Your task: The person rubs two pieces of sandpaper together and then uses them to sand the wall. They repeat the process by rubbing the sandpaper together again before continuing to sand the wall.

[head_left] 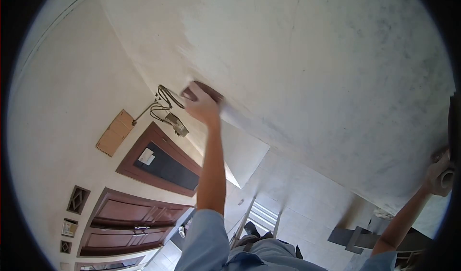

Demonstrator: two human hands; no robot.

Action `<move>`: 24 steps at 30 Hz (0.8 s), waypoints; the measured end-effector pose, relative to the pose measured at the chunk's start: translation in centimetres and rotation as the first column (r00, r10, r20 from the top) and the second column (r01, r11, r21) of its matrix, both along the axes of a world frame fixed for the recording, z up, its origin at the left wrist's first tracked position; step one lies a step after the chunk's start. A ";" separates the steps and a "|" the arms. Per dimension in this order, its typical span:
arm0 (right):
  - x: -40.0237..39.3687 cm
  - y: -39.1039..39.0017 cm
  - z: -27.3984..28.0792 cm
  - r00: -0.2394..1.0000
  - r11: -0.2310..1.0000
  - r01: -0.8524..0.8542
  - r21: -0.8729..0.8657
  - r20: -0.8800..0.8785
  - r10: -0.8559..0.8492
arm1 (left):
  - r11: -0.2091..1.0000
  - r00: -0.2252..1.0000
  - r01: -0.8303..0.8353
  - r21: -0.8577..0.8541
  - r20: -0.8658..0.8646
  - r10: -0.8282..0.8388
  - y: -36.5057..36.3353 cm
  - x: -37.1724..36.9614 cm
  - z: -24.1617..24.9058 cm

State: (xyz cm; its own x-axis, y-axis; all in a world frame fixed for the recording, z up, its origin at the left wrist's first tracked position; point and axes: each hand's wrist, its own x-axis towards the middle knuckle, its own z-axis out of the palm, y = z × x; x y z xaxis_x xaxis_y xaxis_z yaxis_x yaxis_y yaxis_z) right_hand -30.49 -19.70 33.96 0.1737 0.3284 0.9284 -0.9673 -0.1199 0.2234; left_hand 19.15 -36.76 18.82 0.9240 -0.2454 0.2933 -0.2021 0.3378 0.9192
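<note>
The person's left hand is stretched up on a straight arm and pressed flat against the white ceiling, fingers closed over a dark brown block, perhaps a sanding block or a float, which shows only as an edge above the knuckles. The block lies between the palm and the plaster, touching both; its long axis runs across the hand, slanting from the wall side out toward the open ceiling. This is clearly the hand that has the tool.

Just beside that hand, on the wall side, a tangle of black cables hangs at the corner, with a small metal fitting below them. Lower still on the wall are a brown door frame and a tan panel.

The right hand is well apart from the left, out at the edge of view, curled around something pale and rounded. I cannot tell what it is, though the grip looks shut on it, close under a grubbier, grey-smudged stretch of the same ceiling.
</note>
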 end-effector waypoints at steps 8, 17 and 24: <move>-5.8 0.4 -2.0 0.993 0.992 0.109 0.056 0.031 -0.111 | 0.991 0.971 0.118 0.057 -0.216 -0.103 -0.8 1.4 0.5; -2.1 0.0 -0.9 0.995 0.994 0.084 0.073 0.045 -0.088 | 0.960 0.959 0.192 0.203 0.171 -0.228 6.8 -7.5 -9.0; 2.2 1.7 -0.1 0.950 0.936 -0.285 0.207 0.191 0.247 | 0.776 0.905 0.412 0.477 -0.115 -0.410 16.5 -10.8 -22.7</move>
State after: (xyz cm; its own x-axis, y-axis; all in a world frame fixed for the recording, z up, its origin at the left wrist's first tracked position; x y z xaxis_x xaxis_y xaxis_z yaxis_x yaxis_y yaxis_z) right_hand -28.28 -17.98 33.88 -0.0473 0.1170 0.9920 -0.9133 -0.4074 0.0045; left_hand 8.38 -20.31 -3.92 0.7037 -0.7097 0.0320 -0.1412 -0.0955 0.9854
